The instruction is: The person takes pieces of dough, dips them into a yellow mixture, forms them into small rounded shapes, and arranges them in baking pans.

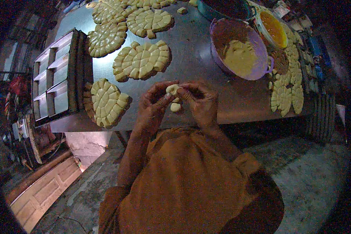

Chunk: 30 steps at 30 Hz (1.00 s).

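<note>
Both of my hands meet over the metal table near its front edge. My left hand (156, 99) and my right hand (199, 100) have their fingers closed around a small pale lump of dough (172, 89), thumbs pressing on it. Just below that piece, little dough pieces (176, 107) lie on the table. To the left of my hands rests a cluster of portioned dough (107, 101), with another cluster (141, 59) just beyond them.
The metal table (191, 43) holds more dough clusters (150, 21) at the back and right (286, 95). A purple basin with pale batter (240, 58), a yellow-rimmed tub (273, 29) and a teal basin (226, 8) stand back right. Stacked sectioned metal pans (52, 78) sit at left.
</note>
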Each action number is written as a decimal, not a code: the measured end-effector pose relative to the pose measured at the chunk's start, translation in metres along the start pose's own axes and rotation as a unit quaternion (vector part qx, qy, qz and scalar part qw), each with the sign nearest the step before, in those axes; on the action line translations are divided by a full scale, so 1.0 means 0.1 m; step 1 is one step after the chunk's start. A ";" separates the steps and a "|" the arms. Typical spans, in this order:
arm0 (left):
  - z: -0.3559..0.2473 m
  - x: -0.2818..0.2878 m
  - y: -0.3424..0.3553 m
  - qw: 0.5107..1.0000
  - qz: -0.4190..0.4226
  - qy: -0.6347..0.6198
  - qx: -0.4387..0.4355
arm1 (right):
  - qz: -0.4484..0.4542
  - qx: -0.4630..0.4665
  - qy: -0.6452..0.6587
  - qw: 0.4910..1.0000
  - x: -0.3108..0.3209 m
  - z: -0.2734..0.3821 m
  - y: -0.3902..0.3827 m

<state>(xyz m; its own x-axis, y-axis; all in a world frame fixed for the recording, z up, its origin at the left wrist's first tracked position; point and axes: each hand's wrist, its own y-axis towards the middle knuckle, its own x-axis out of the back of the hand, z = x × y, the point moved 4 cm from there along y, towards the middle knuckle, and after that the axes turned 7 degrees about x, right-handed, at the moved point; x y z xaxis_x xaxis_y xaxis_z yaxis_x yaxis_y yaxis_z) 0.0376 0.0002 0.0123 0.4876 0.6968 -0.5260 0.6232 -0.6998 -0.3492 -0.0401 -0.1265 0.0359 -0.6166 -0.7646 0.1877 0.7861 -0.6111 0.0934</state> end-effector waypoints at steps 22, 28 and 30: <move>0.28 0.00 -0.08 0.968 -0.121 0.215 -0.042 | 0.210 0.394 -0.241 0.862 0.04 -0.17 0.01; 0.28 0.07 -0.18 0.985 -0.080 0.147 0.033 | 0.217 0.198 -0.190 0.937 0.02 -0.22 0.05; 0.36 0.12 -0.18 0.982 -0.070 0.171 0.043 | 0.252 0.117 -0.146 0.949 0.02 -0.40 0.05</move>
<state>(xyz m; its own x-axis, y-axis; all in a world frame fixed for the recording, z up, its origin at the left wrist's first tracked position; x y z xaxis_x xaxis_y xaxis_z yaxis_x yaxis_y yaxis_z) 0.0105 0.0155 -0.0158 0.5861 0.7893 -0.1827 0.6519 -0.5934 -0.4721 -0.0391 -0.1396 -0.0021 -0.1480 -0.8371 0.5267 0.9873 -0.0944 0.1274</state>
